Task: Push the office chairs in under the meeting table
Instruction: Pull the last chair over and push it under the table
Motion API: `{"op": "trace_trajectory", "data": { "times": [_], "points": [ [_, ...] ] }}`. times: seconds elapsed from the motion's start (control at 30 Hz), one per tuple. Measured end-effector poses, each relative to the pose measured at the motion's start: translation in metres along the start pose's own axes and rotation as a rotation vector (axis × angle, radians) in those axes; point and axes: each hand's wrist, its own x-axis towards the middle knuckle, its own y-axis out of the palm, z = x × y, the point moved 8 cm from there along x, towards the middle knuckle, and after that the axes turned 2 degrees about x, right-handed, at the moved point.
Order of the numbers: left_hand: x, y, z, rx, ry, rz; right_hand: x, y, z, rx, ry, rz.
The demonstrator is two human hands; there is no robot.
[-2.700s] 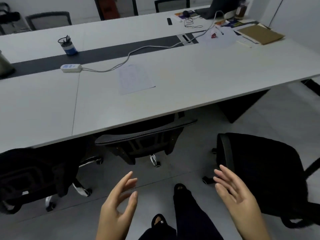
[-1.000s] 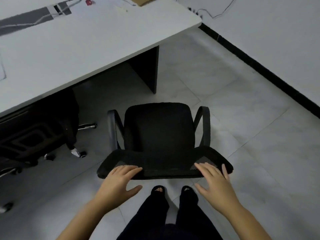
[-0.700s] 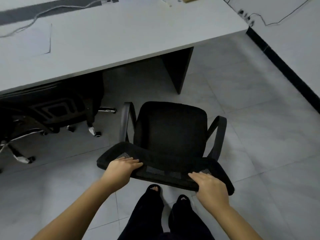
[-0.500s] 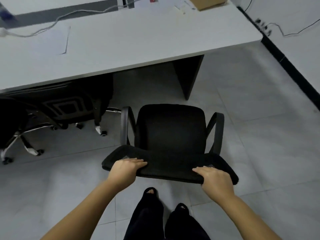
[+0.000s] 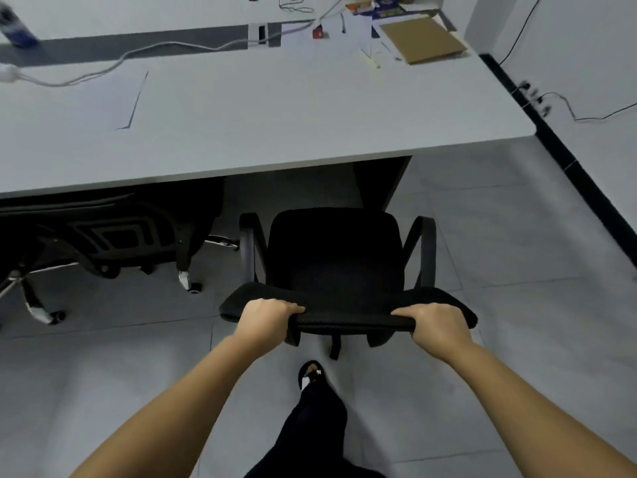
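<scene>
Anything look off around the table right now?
Only the black chair both hands grip stands out on the floor, not yet under the table. The neighbouring chair is tucked in. Nothing spilled or damaged.

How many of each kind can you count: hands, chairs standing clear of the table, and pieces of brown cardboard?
Hands: 2, the left hand and the right hand, both gripping the black chair
Chairs standing clear: 1, the black chair
Brown cardboard: 1
Total: 4
</scene>
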Motion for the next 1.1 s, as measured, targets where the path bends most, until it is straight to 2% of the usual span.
{"op": "trace_trajectory", "data": {
  "times": [0.3,0.6,0.67,0.8,1.1],
  "points": [
    [0.063,-0.022,0.027,-0.012,-0.071,0.034,0.079,-0.032,-0.006,-0.033,-0.034,0.026],
    [0.12,-0.054,0.062,-0.001,-0.128,0.004,0.161,-0.051,0.0,0.022,-0.15,0.073],
    [0.119,-0.055,0.074,0.0,-0.135,0.024,0.162,-0.044,0.012,0.076,-0.171,0.083],
    [0.122,-0.061,0.085,-0.013,-0.154,0.041,0.174,-0.043,0.02,0.145,-0.245,-0.012],
    [0.108,-0.05,0.082,-0.079,-0.186,-0.021,0.171,-0.034,0.018,0.02,-0.312,0.02]
  ]
}}
